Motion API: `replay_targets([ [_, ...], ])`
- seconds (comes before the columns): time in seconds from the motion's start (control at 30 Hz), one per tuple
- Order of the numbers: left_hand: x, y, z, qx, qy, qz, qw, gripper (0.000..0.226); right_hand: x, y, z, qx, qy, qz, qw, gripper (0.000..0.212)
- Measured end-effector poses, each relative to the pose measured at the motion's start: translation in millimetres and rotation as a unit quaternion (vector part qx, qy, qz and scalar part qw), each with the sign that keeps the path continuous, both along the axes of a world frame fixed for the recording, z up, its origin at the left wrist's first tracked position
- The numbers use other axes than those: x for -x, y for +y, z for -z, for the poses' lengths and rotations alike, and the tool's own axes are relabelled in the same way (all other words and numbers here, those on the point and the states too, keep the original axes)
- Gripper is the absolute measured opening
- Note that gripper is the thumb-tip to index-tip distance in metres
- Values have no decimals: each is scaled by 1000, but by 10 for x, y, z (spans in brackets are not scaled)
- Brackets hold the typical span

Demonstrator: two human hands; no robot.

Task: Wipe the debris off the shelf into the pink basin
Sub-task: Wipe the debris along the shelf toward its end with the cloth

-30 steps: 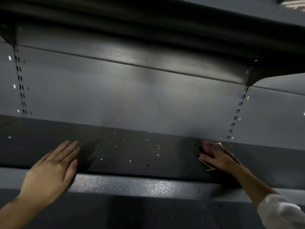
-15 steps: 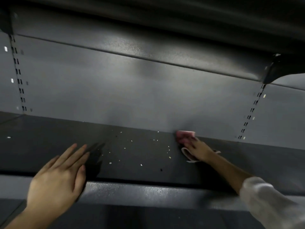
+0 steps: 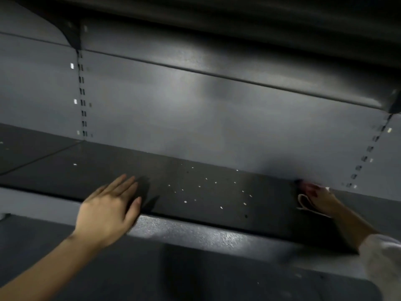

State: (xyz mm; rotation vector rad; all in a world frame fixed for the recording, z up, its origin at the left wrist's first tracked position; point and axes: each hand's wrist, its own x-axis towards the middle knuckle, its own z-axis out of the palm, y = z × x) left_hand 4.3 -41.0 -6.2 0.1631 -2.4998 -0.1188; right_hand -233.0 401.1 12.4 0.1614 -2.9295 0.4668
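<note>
Left hand (image 3: 108,210), fingers straight, rests flat on the dark grey metal shelf (image 3: 217,216) beside scattered pale debris specks (image 3: 208,192); right hand (image 3: 321,199) presses a blurred pink cloth (image 3: 303,185) at the shelf's rear.

A shop: grey metal gondola shelf (image 3: 217,200) on slotted uprights (image 3: 82,96).

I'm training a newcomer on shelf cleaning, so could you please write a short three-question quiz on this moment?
1. True or false: the left hand grips the cloth.
2. Where does the debris lie? A) between the two hands B) left of both hands C) on the upper shelf
3. Fill in: the right hand presses the cloth at the ___ of the shelf, near the back wall.

Key: 1 false; 2 A; 3 rear.
</note>
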Motion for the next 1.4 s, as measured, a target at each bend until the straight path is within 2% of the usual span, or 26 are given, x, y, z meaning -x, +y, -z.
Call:
replay_targets([
  [0.13, -28, 11, -28, 1, -14, -18, 1000, 51, 117, -967, 16, -15, -3, -108, 994, 29],
  [0.27, -55, 34, -72, 16, -34, -18, 999, 47, -148, -1621, 6, 27, -14, -212, 977, 29],
  [0.37, -89, 36, -90, 16, -57, -12, 998, 52, -353, -1707, -65, 85, -22, -228, 970, 30],
  [0.47, -85, -15, -104, 17, -44, 6, 999, 68, -510, -1427, -200, 176, -19, -256, 950, 31],
  [0.57, -95, -167, -91, 40, -23, 34, 998, 74, -565, -827, -238, 166, 4, -160, 973, 32],
  [0.67, -58, -389, -67, 55, -38, 41, 997, 80, -658, -396, -124, 46, -72, -46, 995, 45],
  [0.73, -26, -512, -63, 62, -59, 39, 996, 86, -767, -481, -47, -29, -80, -56, 995, 49],
  [0.8, -1, -624, -95, 73, -64, 41, 994, 85, -882, -793, -13, -86, -38, -91, 991, 49],
  [0.87, 13, -771, -129, 82, -68, 35, 994, 72, -986, -1236, -13, -119, -12, -127, 985, 47],
  [0.97, 4, -910, -146, 67, -104, 35, 992, 48, -1114, -1990, -1, -76, 4, -183, 980, 36],
  [1.07, 8, -901, -116, 67, -100, 58, 991, 47, -1193, -2645, -15, 19, 3, -198, 980, 32],
  [1.13, -22, -924, -96, 62, -68, 69, 993, 56, -1196, -2849, -64, 52, 18, -165, 985, 32],
  [1.2, -86, -961, -91, 69, -45, 87, 993, 63, -1143, -2777, -166, 88, 46, -121, 988, 33],
  [1.27, -160, -993, -104, 72, -28, 100, 992, 51, -1040, -2461, -238, 107, 50, -90, 989, 34],
  [1.4, -152, -993, -73, 67, -20, 110, 991, 42, -775, -1575, -137, 54, 14, 46, 997, 33],
])
